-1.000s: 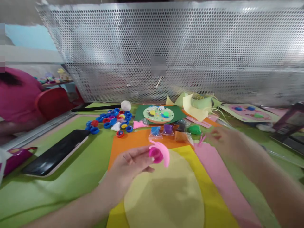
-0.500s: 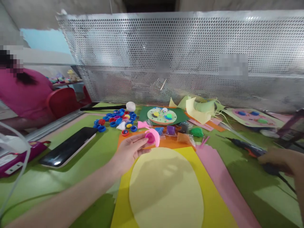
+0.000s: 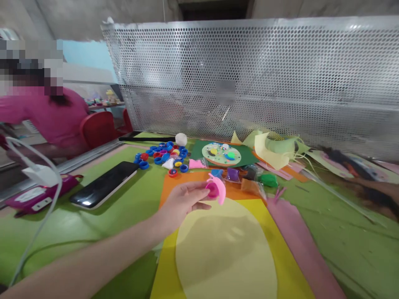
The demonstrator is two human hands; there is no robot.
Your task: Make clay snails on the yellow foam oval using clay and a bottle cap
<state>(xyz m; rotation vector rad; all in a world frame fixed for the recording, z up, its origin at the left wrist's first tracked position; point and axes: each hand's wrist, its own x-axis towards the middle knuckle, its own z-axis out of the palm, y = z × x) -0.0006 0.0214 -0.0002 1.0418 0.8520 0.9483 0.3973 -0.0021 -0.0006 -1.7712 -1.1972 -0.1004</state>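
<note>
My left hand pinches a pink bottle cap with a lighter pink curved strip along its edge, held above the top of a pale yellow paper oval. Under the oval lies a yellow sheet. At the far right edge, smeared by motion, my right hand is around a dark glue gun with an orange part. The glue gun is in front of a decorated paper piece, partly hiding it.
Beyond the left hand lie several bottle caps, clay packets and a decorated oval on a green card. A phone and a magenta power strip with a white cable are left. A perforated metal panel stands behind. One person sits left.
The view has turned slightly left, so the table things appear shifted right. My right hand has moved the glue gun farther back and right. The left hand keeps its hold on the cap.
</note>
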